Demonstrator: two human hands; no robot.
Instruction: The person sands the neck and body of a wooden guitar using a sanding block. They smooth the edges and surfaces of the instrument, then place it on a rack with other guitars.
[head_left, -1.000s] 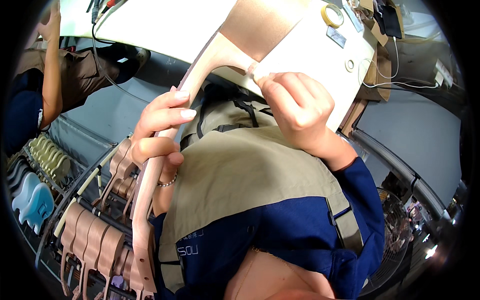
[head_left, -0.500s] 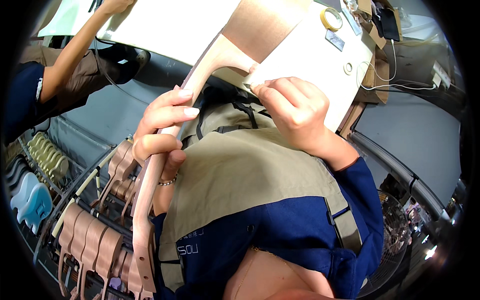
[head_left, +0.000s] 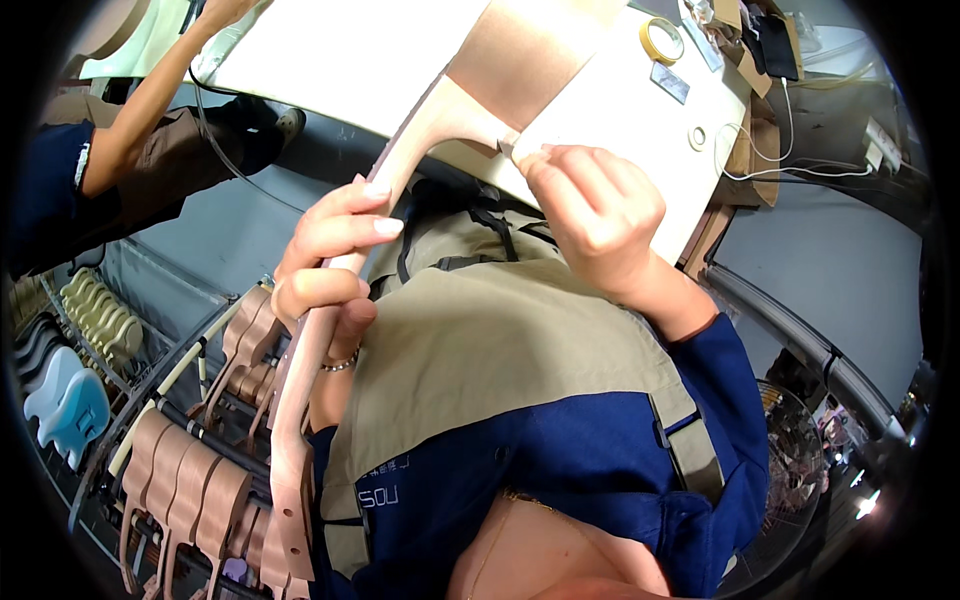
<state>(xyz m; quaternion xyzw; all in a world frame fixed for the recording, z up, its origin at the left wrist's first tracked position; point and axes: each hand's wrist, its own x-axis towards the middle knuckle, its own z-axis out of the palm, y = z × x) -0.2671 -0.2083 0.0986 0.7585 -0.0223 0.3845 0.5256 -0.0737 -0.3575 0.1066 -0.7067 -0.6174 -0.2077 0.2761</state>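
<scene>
An unfinished wooden electric guitar (head_left: 520,65) slants across the view, its bare body over the white table and its neck running down to the headstock at lower left. My left hand (head_left: 335,245) is closed round the neck, thumb on the near side and fingers over it. Beside the pointed tip of the cutaway is my right hand (head_left: 605,215), fingers curled in a pinch. A small thin flat piece (head_left: 515,153) pokes out of that pinch against the tip; its kind is too small to make out.
On the white table (head_left: 330,70) lie a roll of yellow tape (head_left: 661,41), a grey flat block (head_left: 670,82) and a small ring (head_left: 697,137). Racks at left hold several guitar bodies (head_left: 185,470) and a blue body (head_left: 70,410). A co-worker's arm (head_left: 150,120) reaches in at upper left.
My right hand has shifted slightly up and to the right, bringing the small piece up to the tip of the cutaway. My left hand keeps its hold on the neck.
</scene>
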